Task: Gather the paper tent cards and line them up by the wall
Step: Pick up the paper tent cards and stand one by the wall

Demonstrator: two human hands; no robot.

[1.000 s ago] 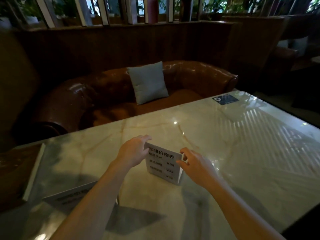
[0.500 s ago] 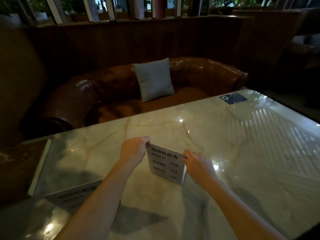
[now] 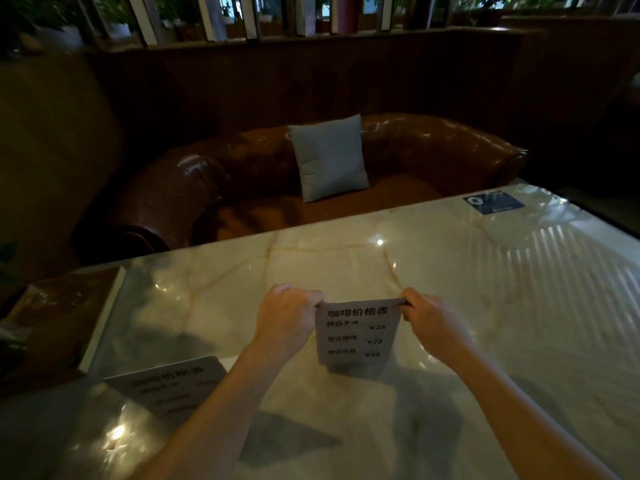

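Head view, white tent card [image 3: 358, 336] now pinched at both top corners by left hand [image 3: 287, 320] and right hand [image 3: 431, 323], turned square to the camera, no longer angled, near mid-tabletop [image 3: 485, 289], second card [image 3: 169, 384] left lying at lower left.

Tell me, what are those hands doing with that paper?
A person is holding a paper tent card by its top corners, left hand on one side and right hand on the other, over a shiny marble table. A second tent card sits near the left forearm, not yet gathered.
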